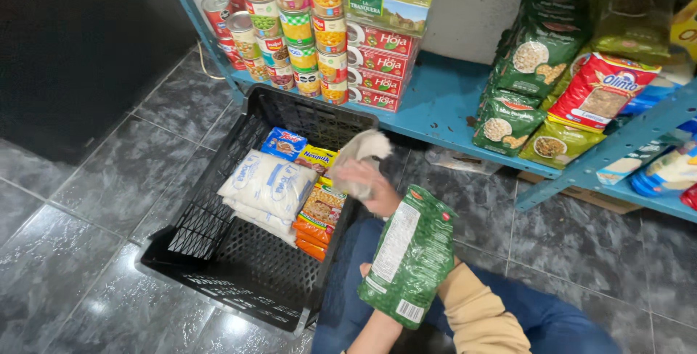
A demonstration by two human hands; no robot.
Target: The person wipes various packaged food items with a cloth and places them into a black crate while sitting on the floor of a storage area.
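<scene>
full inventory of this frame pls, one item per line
crate: one, black, on the floor.
white bags: a few, stacked in the crate.
orange packets: several, in the crate.
cans: many, mixed colours, stacked on the blue shelf.
flat boxes: several, red and green, beside the cans.
green bags: several, on the shelf's right side.
red bag: one, there too.
left hand: holds a white cloth.
right hand: holds a green packet.

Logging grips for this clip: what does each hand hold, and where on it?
The right hand grips a green packet at its lower edge. The left hand holds a pale packet from underneath, above the black crate.
</scene>
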